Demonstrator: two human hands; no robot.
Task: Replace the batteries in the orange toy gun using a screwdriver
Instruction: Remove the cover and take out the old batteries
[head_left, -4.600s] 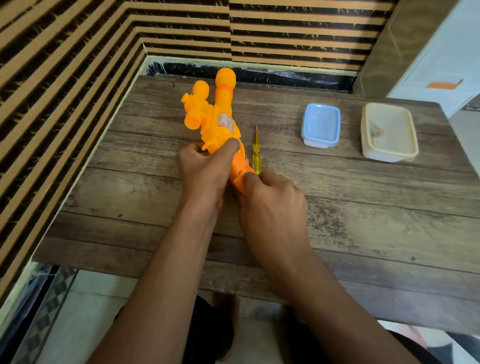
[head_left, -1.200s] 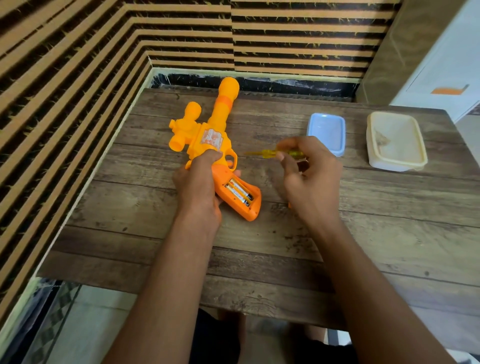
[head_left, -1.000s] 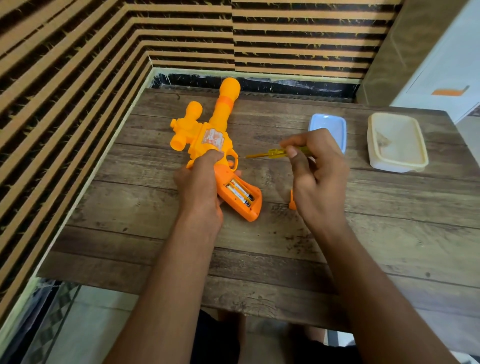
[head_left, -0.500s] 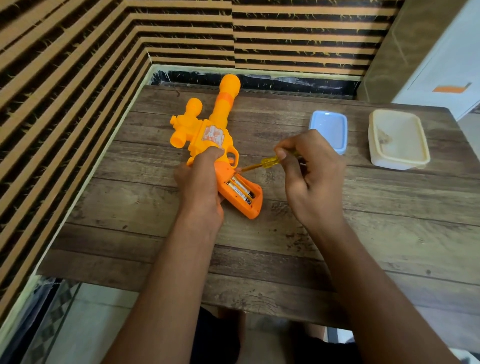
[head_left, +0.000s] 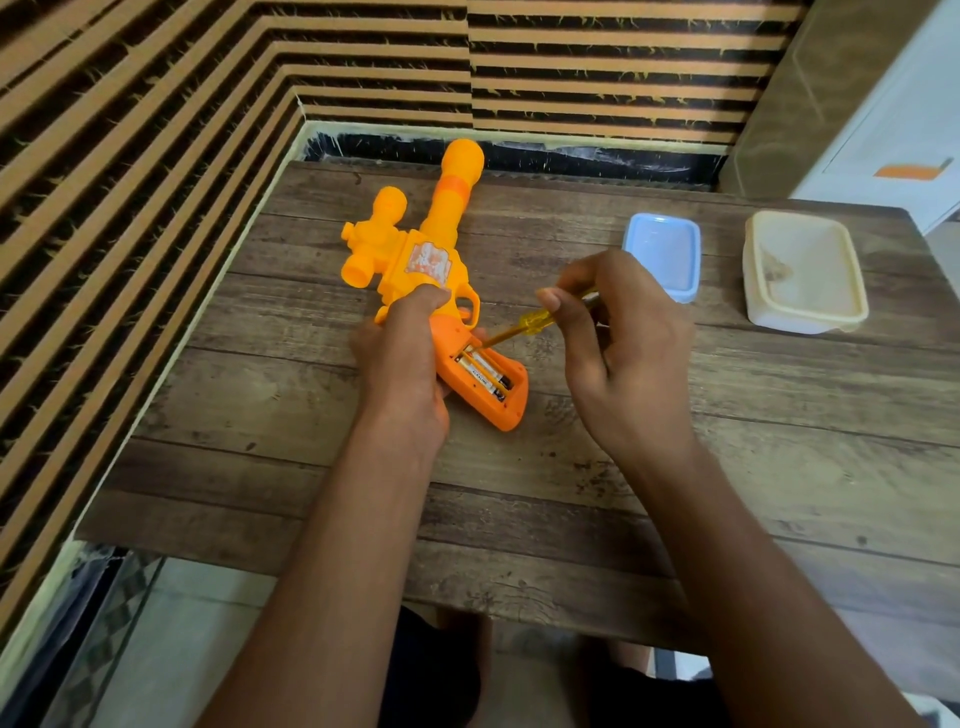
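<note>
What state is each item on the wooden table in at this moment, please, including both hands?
Orange plastic toy gun: lying on the table, grip compartment open.
Batteries: two, seated in the compartment.
Yellow-handled screwdriver: held, tip at the compartment's upper end.
Left hand: gripping the gun.
Right hand: pinching the screwdriver.
Blue plastic container: lidless.
Cream plastic container: lidless.

Toy gun smooth orange plastic, slightly glossy; screwdriver has a translucent yellow plastic handle, shaft probably metal. Table matt, worn woodgrain. Blue container and cream container smooth plastic.
</note>
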